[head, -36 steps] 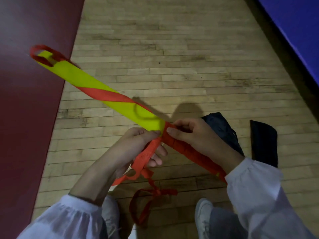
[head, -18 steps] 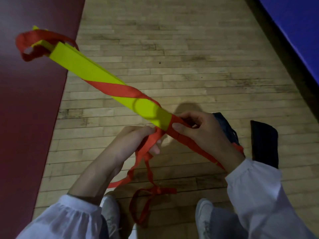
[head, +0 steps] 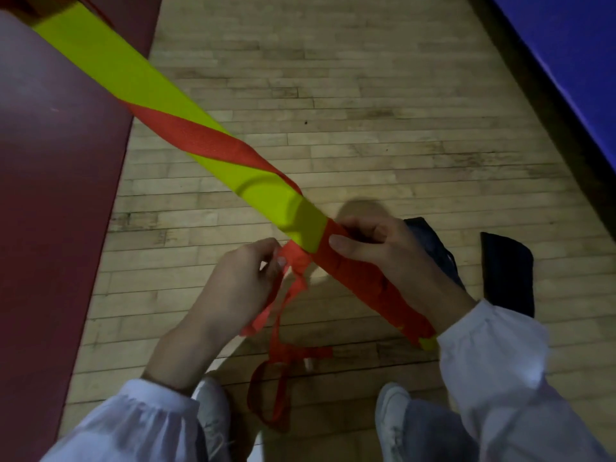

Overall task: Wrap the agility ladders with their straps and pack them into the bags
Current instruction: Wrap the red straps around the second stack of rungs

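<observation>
Bundle of stacked yellow-green flat ladder rungs [head: 266,195] held slantwise in the air over the wooden plank floor [head: 366,95], its far end running out of view at upper left above the dark red mat [head: 50,195]. Red woven strap [head: 213,145] crosses the middle once on a slant and covers the near end in close turns. Right hand [head: 376,251] grips the wrapped end, thumb laid at the edge of the turns. Left hand [head: 240,285] pinches the free strap just beside the bundle, and the slack tail hangs in loops towards the floor. We judge the step to be wrapping, partway, since much rung is bare. The next turn calls for a taut strap and a thumb pinning the last turn. Dark fabric bag [head: 506,271] lies flat on the floor beyond the right wrist. Second dark bag [head: 430,241] is partly hidden behind that hand.
</observation>
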`<state>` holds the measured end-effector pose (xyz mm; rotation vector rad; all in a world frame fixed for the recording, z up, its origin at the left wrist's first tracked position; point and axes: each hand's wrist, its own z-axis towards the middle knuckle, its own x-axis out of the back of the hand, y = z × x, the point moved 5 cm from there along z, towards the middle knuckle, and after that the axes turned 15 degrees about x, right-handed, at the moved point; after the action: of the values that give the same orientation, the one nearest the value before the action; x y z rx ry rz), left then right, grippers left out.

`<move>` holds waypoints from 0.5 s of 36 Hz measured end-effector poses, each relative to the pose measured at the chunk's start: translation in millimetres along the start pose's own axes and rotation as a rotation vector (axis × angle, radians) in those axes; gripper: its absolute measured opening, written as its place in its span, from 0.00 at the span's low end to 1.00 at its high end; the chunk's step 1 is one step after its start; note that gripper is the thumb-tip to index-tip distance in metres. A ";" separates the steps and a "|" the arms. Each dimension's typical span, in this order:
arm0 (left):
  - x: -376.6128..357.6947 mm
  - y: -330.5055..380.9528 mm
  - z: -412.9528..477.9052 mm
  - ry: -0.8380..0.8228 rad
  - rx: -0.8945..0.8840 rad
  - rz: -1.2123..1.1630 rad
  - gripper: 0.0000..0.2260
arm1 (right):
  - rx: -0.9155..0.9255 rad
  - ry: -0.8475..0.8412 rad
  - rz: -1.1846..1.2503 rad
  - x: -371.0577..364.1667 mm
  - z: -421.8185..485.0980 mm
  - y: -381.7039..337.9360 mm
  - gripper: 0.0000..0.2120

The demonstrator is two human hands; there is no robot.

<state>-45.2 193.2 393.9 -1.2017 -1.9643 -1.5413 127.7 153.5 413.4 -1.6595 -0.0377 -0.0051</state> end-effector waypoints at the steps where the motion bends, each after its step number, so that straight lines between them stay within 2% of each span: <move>1: -1.5 0.1 1.3 -0.056 0.024 -0.069 0.05 | -0.008 -0.024 0.022 -2.1 -0.5 -0.3 0.15; 4: -4.7 1.4 1.4 -0.222 0.125 -0.311 0.07 | -0.028 -0.065 0.079 -4.9 -1.0 1.1 0.11; 6: -2.4 3.6 0.8 -0.254 0.159 -0.460 0.05 | -0.031 -0.077 0.126 -6.2 -0.8 1.4 0.08; 9: 3.5 8.2 -1.5 -0.301 0.121 -0.600 0.09 | -0.022 -0.072 0.224 -8.9 -0.6 -2.1 0.12; 13: 4.6 16.4 -8.0 -0.350 0.068 -0.638 0.14 | 0.007 -0.050 0.367 -9.4 -1.1 -8.8 0.11; 18: -4.2 11.6 -10.1 -0.356 0.107 -0.590 0.11 | 0.036 -0.084 0.309 -4.6 -8.7 -21.8 0.04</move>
<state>-35.7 182.7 401.3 -0.9458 -2.7868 -1.5154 122.7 146.6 435.7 -1.6146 0.1539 0.2983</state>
